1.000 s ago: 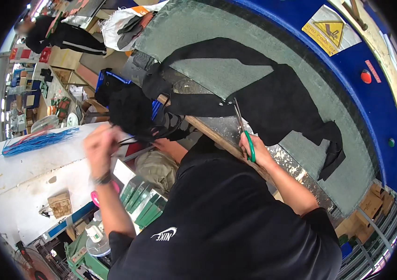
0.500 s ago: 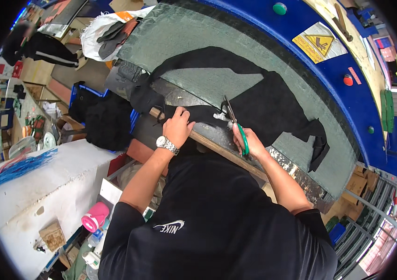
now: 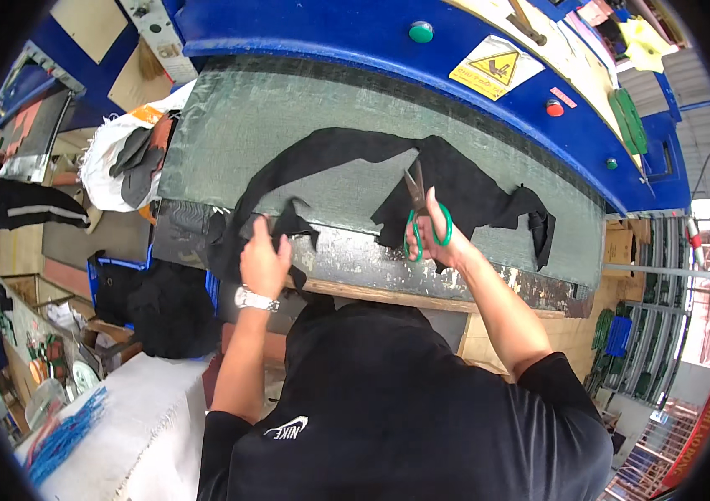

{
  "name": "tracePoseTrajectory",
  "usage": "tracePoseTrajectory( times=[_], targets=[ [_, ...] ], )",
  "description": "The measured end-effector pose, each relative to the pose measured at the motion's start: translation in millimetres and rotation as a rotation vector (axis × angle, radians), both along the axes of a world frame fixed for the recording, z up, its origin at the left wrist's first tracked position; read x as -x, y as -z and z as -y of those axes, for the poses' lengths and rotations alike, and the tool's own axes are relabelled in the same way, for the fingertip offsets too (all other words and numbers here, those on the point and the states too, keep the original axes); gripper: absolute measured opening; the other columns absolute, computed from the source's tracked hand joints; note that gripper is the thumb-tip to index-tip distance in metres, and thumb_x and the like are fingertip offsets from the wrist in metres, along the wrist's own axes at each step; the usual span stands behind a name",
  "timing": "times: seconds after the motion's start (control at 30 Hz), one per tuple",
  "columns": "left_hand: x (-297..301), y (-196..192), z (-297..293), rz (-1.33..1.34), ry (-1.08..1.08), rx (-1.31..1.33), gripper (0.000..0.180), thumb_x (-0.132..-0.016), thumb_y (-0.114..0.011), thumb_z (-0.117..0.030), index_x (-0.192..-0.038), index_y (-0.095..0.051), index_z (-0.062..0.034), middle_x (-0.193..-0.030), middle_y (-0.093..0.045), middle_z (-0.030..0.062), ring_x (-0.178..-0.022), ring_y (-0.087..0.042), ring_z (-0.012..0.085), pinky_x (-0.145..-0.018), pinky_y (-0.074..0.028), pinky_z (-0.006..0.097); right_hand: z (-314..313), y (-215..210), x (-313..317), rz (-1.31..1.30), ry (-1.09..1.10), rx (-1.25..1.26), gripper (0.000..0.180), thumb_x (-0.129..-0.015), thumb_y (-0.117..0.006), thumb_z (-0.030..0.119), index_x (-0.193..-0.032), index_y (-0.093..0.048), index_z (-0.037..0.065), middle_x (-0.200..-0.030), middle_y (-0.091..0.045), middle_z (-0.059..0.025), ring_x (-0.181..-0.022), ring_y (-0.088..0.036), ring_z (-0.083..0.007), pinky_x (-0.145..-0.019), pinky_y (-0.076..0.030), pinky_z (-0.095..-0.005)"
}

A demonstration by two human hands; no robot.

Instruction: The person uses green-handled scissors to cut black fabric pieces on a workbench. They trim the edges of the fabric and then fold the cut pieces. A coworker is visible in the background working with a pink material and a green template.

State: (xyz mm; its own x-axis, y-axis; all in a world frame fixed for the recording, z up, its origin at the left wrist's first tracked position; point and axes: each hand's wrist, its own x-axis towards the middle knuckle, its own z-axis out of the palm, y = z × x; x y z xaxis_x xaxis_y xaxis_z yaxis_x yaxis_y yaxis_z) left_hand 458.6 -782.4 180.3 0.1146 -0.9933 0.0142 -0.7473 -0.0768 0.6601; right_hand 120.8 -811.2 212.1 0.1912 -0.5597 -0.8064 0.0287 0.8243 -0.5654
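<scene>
Black fabric (image 3: 464, 179), green-handled scissors (image 3: 418, 219) — blue machine (image 3: 355, 25) (green button (image 3: 421, 32))

left hand (image 3: 263, 263) fingertips hidden in black fabric (image 3: 464, 179), grip perhaps pinching

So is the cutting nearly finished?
Partly. The black cloth on the grey bed already has a gap cut in its middle. The right hand holds the scissors at that gap, and the left hand grips the near edge. Most of the cloth is uncut.

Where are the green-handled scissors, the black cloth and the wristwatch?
Green-handled scissors (image 3: 415, 219): head view, where blades meet handles.
Black cloth (image 3: 464, 188): head view, broad part right of the scissors.
Wristwatch (image 3: 253, 299): head view, band on the left wrist.
</scene>
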Motion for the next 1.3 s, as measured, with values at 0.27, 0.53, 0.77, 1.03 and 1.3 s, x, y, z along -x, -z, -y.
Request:
tracePoseTrajectory(
  times=[0.27,0.53,0.77,1.03,1.3],
  targets=[
    [-73.2,2.4,53.5,0.325,-0.104,-0.246,0.093,-0.075,-0.081,-0.032,-0.147,-0.031,-0.0033,-0.103,-0.065,0.0245,-0.09,-0.065,0.0443,-0.076,-0.053,0.051,74.0,19.9,-14.9,-0.17,0.195,0.116,0.095,-0.068,-0.036,0.096,-0.082,-0.053,0.004,-0.069,-0.051,-0.005,-0.06,-0.054,-0.0191,-0.068,-0.053,-0.0366],
    [-66.5,37.2,19.0,0.375,-0.138,-0.074,0.053,-0.072,-0.079,-0.011,-0.118,-0.052,-0.0078,-0.116,-0.052,0.0178,-0.085,-0.065,0.0427,-0.071,-0.052,0.05,76.9,40.2,-6.1,-0.459,0.214,0.369,0.077,-0.084,-0.046,0.079,-0.047,-0.043,0.012,-0.044,-0.042,-0.0053,-0.038,-0.044,-0.0177,-0.039,-0.034,-0.0316],
    [-89.7,39.9,1.9,0.084,-0.377,0.126,0.031,-0.077,-0.064,0.005,-0.105,-0.051,0.0018,-0.105,-0.059,0.0246,-0.099,-0.059,0.0465,-0.082,-0.047,0.047,95.5,-132.2,73.5,-1.168,0.083,0.912,0.065,-0.079,-0.07,0.062,-0.066,-0.065,-0.001,-0.057,-0.059,-0.0082,-0.06,-0.052,-0.0141,-0.059,-0.045,-0.0379],
    [-164.7,-20.3,-86.6,-0.624,-1.062,0.435,0.025,-0.095,-0.042,-0.005,-0.117,-0.052,-0.0053,-0.09,-0.062,0.0059,-0.056,-0.052,0.0094,-0.046,-0.042,0.022,244.1,-242.8,277.6,-1.857,-0.213,0.819,0.064,-0.076,-0.072,0.058,-0.067,-0.065,-0.005,-0.057,-0.06,-0.0192,-0.053,-0.058,-0.0274,-0.056,-0.045,-0.0459],
    [-173.6,-190.7,-136.3,-0.632,-1.054,0.84,0.03,-0.093,-0.04,0.001,-0.121,-0.051,-0.0047,-0.096,-0.062,0.004,-0.073,-0.058,0.0096,-0.061,-0.048,0.023,283.5,-238.0,294.2,-2.036,-0.368,1.037,0.049,-0.084,-0.069,0.045,-0.096,-0.07,-0.003,-0.089,-0.068,-0.0244,-0.086,-0.066,-0.0405,-0.077,-0.051,-0.0445]
  ],
)
